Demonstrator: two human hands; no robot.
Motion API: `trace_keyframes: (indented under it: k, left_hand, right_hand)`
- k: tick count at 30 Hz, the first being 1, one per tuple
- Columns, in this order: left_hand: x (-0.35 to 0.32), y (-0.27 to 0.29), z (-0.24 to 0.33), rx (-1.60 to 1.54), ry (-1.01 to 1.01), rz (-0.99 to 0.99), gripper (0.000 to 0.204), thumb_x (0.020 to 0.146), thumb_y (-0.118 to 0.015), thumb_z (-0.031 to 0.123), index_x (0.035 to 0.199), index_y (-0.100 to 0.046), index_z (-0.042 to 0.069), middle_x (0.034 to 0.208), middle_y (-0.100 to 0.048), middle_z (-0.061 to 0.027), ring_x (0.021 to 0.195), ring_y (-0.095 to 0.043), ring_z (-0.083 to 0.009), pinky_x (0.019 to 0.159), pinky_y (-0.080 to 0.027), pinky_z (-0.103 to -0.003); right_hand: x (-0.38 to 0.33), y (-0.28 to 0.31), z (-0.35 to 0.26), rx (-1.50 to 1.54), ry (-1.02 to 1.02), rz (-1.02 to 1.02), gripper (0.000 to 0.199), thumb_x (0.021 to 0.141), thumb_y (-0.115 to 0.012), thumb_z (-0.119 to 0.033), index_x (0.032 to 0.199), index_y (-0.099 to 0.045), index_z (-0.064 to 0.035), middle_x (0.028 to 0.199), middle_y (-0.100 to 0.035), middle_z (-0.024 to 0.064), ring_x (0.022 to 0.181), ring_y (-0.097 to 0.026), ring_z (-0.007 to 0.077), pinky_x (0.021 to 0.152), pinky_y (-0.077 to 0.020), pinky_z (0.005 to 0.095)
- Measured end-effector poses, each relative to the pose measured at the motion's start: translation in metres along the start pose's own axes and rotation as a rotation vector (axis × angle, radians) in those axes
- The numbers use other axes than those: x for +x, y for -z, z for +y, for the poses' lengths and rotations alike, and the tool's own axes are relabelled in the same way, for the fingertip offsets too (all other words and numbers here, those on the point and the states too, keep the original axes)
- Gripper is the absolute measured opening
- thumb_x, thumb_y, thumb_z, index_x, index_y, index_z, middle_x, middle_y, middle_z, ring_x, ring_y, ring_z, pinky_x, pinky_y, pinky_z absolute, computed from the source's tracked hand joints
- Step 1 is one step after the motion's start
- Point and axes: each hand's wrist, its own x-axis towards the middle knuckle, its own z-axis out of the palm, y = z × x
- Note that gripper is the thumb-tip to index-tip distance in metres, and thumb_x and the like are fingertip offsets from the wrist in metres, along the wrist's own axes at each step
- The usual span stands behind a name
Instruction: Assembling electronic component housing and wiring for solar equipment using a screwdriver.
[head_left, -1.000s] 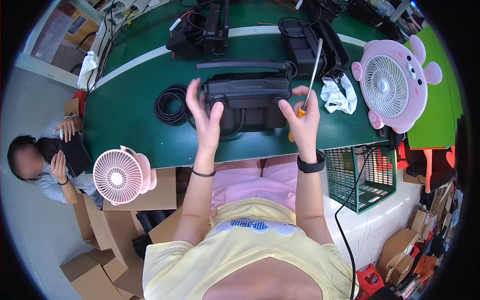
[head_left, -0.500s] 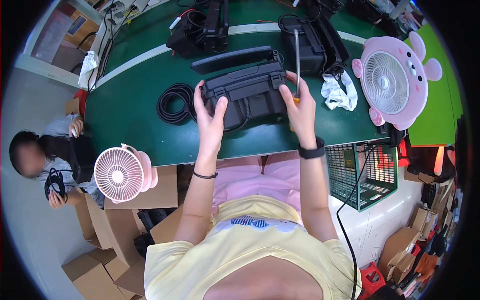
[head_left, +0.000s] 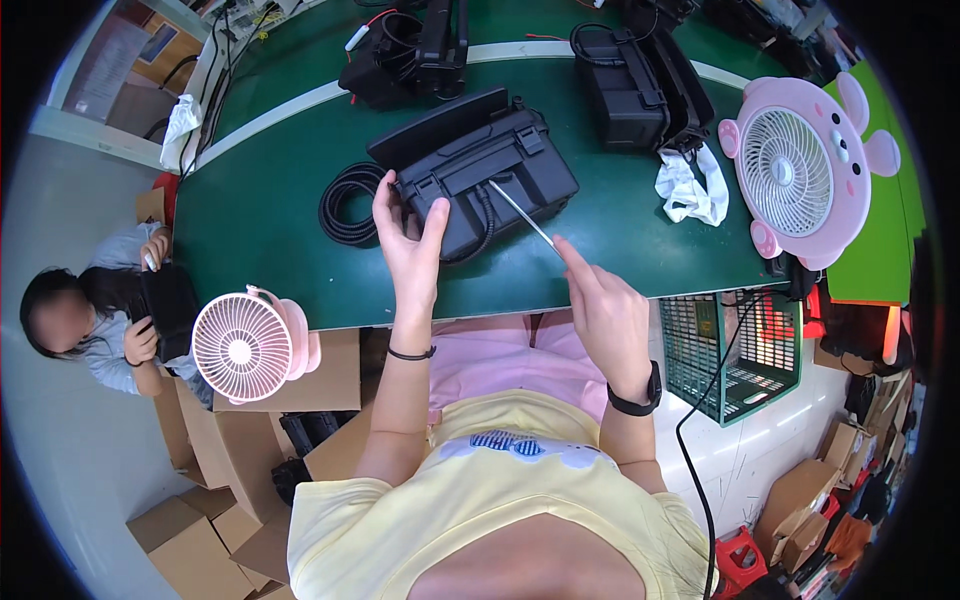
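Note:
A black plastic case (head_left: 510,165) with latches and a raised lid panel sits tilted on the green table in front of me. My left hand (head_left: 412,245) grips its near left corner, thumb in front. My right hand (head_left: 610,315) is closed round a screwdriver (head_left: 525,215), its handle hidden in my fingers. The screwdriver's thin metal shaft slants up left, its tip at the case's front by the ribbed cable end. A coil of black cable (head_left: 345,205) lies left of the case, partly behind my left hand.
More black cases (head_left: 630,100) stand at the back of the green table (head_left: 290,200). Crumpled white cloth (head_left: 692,190) and a pink fan (head_left: 790,165) are at right. A smaller pink fan (head_left: 245,345) is at left, near a seated person holding a black case. A green crate (head_left: 735,350) stands below right.
My right hand has left the case's right side and come down nearer me. The screwdriver has swung from upright to pointing at the case's front. The case has turned and tilted.

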Motion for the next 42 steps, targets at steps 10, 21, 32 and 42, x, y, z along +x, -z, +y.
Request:
trace_keyframes:
  k: [10, 21, 32, 42]
  left_hand:
    - [-0.002, -0.001, -0.001, 0.002, -0.003, 0.043, 0.071, 0.085, -0.076, 0.006, 0.146, -0.039, 0.004, 0.141, -0.043, -0.0139, 0.13, -0.044, -0.0247, 0.111, -0.038, -0.041]
    - [-0.014, -0.002, -0.002, 0.061, -0.112, 0.059, 0.074, 0.083, -0.078, 0.006, 0.146, -0.039, 0.008, 0.144, -0.038, -0.0123, 0.136, -0.037, -0.0275, 0.111, -0.033, -0.047]
    - [-0.015, 0.0, -0.005, 0.056, -0.142, 0.057, 0.073, 0.082, -0.078, 0.005, 0.145, -0.04, 0.008, 0.144, -0.038, -0.0107, 0.137, -0.037, -0.0281, 0.111, -0.034, -0.047]
    - [-0.026, 0.002, -0.007, 0.107, -0.235, 0.08, 0.078, 0.078, -0.08, 0.0, 0.144, -0.039, 0.007, 0.14, -0.032, -0.0091, 0.136, -0.037, -0.0285, 0.11, -0.036, -0.046]
  right_hand:
    - [-0.002, 0.002, -0.013, -0.094, -0.015, -0.042, 0.057, 0.081, -0.065, -0.002, 0.136, -0.059, -0.013, 0.072, -0.062, 0.005, 0.06, -0.062, 0.0202, 0.052, -0.0507, 0.0336]
    - [-0.016, -0.024, -0.002, 0.745, -0.165, -0.162, 0.054, 0.091, -0.059, 0.0, 0.144, -0.051, -0.0081, 0.068, -0.06, 0.0079, 0.051, -0.057, 0.0193, 0.053, -0.0487, 0.028]
    - [-0.02, -0.003, -0.013, 0.701, -0.124, -0.283, 0.053, 0.096, -0.053, -0.001, 0.148, -0.042, -0.0049, 0.069, -0.06, 0.0147, 0.06, -0.062, 0.0297, 0.058, -0.0504, 0.0382]
    - [-0.024, -0.013, -0.019, 0.315, -0.024, -0.179, 0.06, 0.088, -0.057, 0.003, 0.146, -0.043, -0.0026, 0.072, -0.063, 0.0194, 0.059, -0.064, 0.0363, 0.052, -0.0538, 0.0427]
